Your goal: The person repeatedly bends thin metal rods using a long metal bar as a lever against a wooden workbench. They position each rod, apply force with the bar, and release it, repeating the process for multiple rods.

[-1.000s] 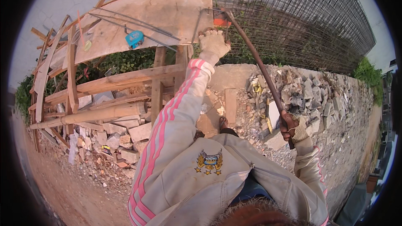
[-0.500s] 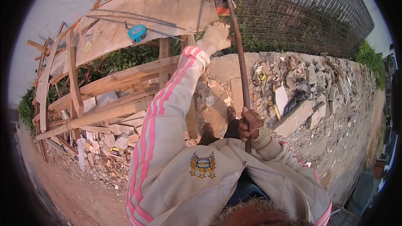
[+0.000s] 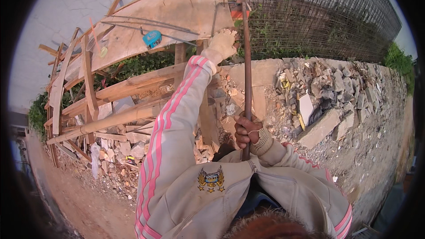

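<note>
Upright in the middle stands a long brown metal pipe (image 3: 248, 71). My right hand (image 3: 248, 132), in a worn knitted glove, is wrapped round its lower part, close to my jacket. The pipe's top meets a thin bent steel rod (image 3: 214, 18) and a small red-orange piece (image 3: 237, 14) at the corner of a wooden board (image 3: 186, 11). My left hand (image 3: 222, 44), in a pale glove, is closed at the board's near right edge, with the rod's lower end beside it. Its fingers hide whatever they grip. A blue tape measure (image 3: 152, 39) lies on the board with several loose steel rods (image 3: 150, 27).
Left of me runs a rough timber frame (image 3: 128, 79) over rubble. Steel mesh (image 3: 318, 13) stands at the far right, before green plants. Broken concrete (image 3: 325, 128) is heaped on the right. My foot (image 3: 228, 139) shows partly among the debris.
My right hand has moved left with the pipe's lower end, so the pipe now stands nearly straight up. The left hand stays at the board's edge. The whole view has shifted slightly.
</note>
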The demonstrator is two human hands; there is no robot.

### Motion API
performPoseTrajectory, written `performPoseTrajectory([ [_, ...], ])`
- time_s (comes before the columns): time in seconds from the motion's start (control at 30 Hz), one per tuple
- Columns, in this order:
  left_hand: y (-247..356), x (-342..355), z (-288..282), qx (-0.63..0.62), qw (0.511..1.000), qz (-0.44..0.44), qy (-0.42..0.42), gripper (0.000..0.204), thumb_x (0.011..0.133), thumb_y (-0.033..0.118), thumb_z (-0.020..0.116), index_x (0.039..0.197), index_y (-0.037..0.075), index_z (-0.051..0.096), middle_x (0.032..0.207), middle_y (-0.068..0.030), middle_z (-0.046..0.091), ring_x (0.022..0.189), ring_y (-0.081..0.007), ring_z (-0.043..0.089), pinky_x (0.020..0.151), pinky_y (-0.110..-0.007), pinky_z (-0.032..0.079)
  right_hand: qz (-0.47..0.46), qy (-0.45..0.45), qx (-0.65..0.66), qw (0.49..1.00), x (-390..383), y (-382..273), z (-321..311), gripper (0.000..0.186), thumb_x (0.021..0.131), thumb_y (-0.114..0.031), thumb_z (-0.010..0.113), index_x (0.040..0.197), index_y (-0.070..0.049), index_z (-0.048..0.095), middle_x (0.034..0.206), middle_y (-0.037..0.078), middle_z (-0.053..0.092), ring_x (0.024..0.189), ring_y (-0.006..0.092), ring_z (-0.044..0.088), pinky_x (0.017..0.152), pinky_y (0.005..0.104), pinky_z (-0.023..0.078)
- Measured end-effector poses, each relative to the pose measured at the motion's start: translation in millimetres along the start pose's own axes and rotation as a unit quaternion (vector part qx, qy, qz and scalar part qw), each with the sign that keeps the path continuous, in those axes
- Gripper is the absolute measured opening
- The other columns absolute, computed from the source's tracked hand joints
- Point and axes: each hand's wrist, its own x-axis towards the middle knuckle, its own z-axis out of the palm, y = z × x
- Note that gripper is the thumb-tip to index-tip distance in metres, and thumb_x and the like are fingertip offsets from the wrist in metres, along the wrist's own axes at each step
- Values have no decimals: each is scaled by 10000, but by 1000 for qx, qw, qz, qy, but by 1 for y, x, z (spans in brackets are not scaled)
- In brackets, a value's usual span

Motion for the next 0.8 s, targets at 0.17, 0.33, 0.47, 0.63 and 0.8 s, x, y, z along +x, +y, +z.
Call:
performPoseTrajectory([
  [0.17,41,19,-32,50,999,-7,-13,502,802,255,625,1237,8,596,1108,-187,667,1026,-357,647,910,-447,513,-7,-117,47,992,-51,-55,-56,221,1006,-275,600,870,-176,458,572,-41,368,390,96,380,353,289,336],
  [0.33,55,64,-58,-106,972,-104,184,365,837,304,580,1088,51,657,1062,-183,678,953,-334,683,794,-465,537,-54,-39,-110,992,-89,-103,-98,188,994,-252,626,901,-169,486,577,-29,405,387,91,388,351,275,330],
  [0.47,10,102,-96,-327,845,-198,374,299,919,330,587,871,54,691,715,-97,651,700,-263,659,645,-416,496,-120,0,-148,982,-95,-136,-157,209,938,-212,702,922,-166,498,582,-26,409,409,85,385,362,251,317],
  [0.63,-5,67,-139,-506,688,-248,457,272,947,317,640,900,56,697,671,29,527,594,-67,414,545,-286,385,-277,130,-280,910,-27,-162,-298,273,868,-209,783,981,-110,555,661,-27,507,495,80,474,430,262,360],
  [0.8,125,-22,-118,-327,790,-195,480,287,947,278,660,1018,1,678,751,-81,599,696,-175,572,648,-326,454,-164,-12,-201,966,105,-242,-441,240,969,-224,653,822,-145,481,560,-21,432,440,114,408,400,319,333],
])
